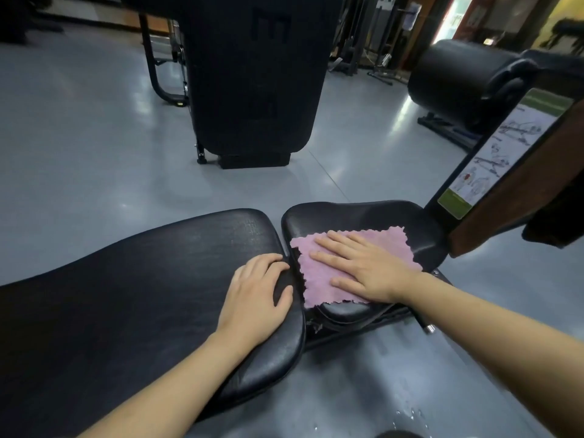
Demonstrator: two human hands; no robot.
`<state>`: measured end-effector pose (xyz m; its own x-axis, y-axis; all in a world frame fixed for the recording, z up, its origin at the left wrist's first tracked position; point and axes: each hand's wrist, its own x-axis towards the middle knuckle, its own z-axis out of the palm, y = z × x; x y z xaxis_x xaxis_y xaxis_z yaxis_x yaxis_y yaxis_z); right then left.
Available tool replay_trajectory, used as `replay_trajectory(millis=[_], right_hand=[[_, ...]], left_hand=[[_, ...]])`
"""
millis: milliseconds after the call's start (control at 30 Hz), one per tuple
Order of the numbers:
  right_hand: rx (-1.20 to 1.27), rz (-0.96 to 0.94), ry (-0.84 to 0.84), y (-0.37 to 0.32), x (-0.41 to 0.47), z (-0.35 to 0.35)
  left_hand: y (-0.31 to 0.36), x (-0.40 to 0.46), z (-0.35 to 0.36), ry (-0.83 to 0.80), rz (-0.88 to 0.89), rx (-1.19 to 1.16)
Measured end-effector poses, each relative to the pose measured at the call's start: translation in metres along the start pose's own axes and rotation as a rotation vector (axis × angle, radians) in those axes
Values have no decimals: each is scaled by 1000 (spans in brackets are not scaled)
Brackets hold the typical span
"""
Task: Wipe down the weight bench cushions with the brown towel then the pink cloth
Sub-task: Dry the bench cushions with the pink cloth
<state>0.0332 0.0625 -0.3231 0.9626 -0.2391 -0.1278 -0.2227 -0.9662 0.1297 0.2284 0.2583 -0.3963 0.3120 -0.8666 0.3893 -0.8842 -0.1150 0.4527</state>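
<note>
A pink cloth (319,279) with ragged edges lies spread flat on the small black seat cushion (363,216) of the bench. My right hand (363,270) presses flat on the cloth, fingers straight and pointing left. My left hand (256,298) rests on the end of the long black back cushion (126,295), its fingers curled over the cushion's edge at the gap between the two pads. No brown towel is in view.
A brown upright post carrying an exercise instruction sticker (493,153) rises right of the seat. A black roller pad (458,83) sits at the upper right. Another black machine (252,80) stands ahead on the grey floor. Water drops (410,418) lie on the floor near the bottom.
</note>
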Motion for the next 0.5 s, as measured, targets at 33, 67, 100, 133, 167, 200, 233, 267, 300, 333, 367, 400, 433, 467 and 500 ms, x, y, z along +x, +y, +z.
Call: replay_trajectory(millis=[33, 67, 100, 133, 167, 200, 233, 267, 300, 333, 367, 400, 433, 467, 500], right_hand=[[4, 15, -1, -2, 4, 0], [10, 32, -2, -4, 9, 1], [17, 49, 1, -6, 15, 1], [25, 65, 4, -7, 21, 1], [30, 83, 6, -7, 28, 0], [31, 102, 6, -6, 35, 0], [33, 121, 4, -4, 41, -1], [36, 139, 2, -3, 48, -1], [39, 156, 2, -1, 54, -2], [38, 172, 5, 1, 60, -2], [37, 189, 7, 4, 66, -3], [39, 207, 4, 6, 70, -4], [45, 225, 0, 8, 75, -5], [50, 241, -2, 9, 79, -6], [51, 258, -2, 11, 82, -7]], left_hand=[[0, 0, 0, -5, -3, 5], [0, 0, 0, -8, -5, 9], [0, 0, 0, -12, -6, 11], [0, 0, 0, -16, -6, 11], [1, 0, 0, -18, -8, 10], [1, 0, 0, -17, -11, 9], [1, 0, -1, -15, -12, 6], [1, 0, -1, -11, -12, 4], [1, 0, -1, -6, -11, 1], [1, 0, -1, -4, -10, -1], [1, 0, -1, -5, -10, -3], [1, 0, -1, -5, -10, -4], [2, 1, -1, -6, -12, -5], [2, 1, -2, -5, -15, -6], [2, 1, -2, -4, -18, -6]])
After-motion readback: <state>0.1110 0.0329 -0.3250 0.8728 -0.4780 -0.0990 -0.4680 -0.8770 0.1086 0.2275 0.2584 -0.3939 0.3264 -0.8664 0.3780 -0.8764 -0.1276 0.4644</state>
